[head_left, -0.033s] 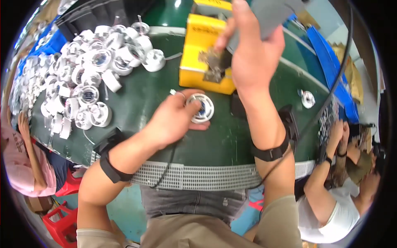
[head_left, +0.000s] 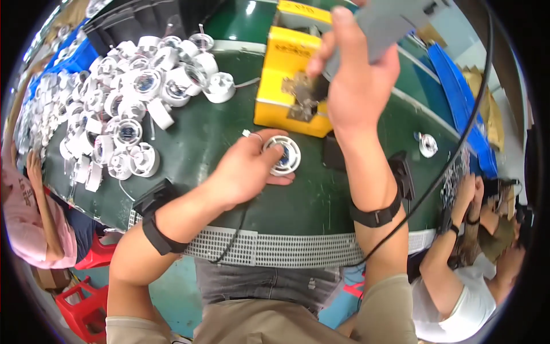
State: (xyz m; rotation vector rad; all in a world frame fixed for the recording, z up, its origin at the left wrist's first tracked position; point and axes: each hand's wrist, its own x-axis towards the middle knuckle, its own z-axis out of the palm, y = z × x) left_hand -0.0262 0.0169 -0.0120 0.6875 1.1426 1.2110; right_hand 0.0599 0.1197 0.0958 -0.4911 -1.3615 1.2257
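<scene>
My left hand (head_left: 243, 169) grips a round white plastic part (head_left: 290, 156) low over the green table, thumb on its dark blue centre. A small white connector (head_left: 247, 133) on a thin wire shows beside the fingers. Farther up, my right hand (head_left: 364, 86) is closed round a flat grey object (head_left: 395, 26); its kind is hard to tell and it runs toward the top edge. Just left of that hand stands a yellow box-like fixture (head_left: 269, 112) with metal plates (head_left: 301, 97) on its front. The fingers partly hide the fixture's right side.
Many similar white round parts (head_left: 146, 83) lie heaped at the left. One more white part (head_left: 427, 145) lies at the right. A black cable (head_left: 458, 143) crosses the right side. A blue tray (head_left: 458, 92), a black bin (head_left: 137, 26) and people on both sides surround the table.
The view has shifted a little, so most things sit slightly lower and farther right. Both hands keep their holds.
</scene>
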